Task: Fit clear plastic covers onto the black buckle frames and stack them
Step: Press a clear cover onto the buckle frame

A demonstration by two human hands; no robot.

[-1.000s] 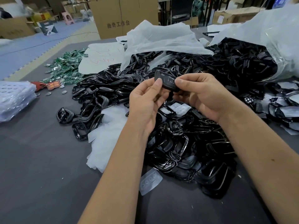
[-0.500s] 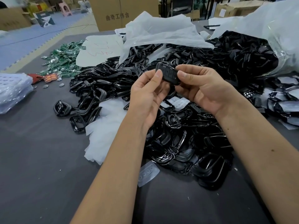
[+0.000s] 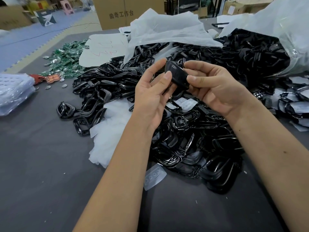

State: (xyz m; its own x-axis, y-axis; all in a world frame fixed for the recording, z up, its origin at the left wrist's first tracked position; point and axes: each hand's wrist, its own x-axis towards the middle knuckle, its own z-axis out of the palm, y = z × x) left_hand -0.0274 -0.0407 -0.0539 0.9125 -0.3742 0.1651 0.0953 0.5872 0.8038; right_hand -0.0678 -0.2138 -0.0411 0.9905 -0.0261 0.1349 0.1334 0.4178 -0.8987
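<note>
Both hands hold one black buckle frame (image 3: 176,74) above the heap. My left hand (image 3: 153,91) pinches its left edge between thumb and fingertips. My right hand (image 3: 215,87) grips its right side, thumb on the front. A clear cover seems to sit on the frame's face; I cannot tell how fully. A big heap of loose black frames (image 3: 184,139) spreads under my hands. One clear plastic cover (image 3: 154,179) lies on the mat near the heap's front edge, and another clear cover (image 3: 186,103) rests among the frames.
The dark grey table mat (image 3: 41,173) extends front left. White foam sheets (image 3: 108,134) lie left of the heap. A clear bag of frames (image 3: 260,47) sits back right, green circuit boards (image 3: 68,59) back left, a stack of clear trays (image 3: 13,92) far left.
My hands have turned the frame between them; it now tilts more upright, with my right thumb lower on its front. The camera view has dipped slightly.
</note>
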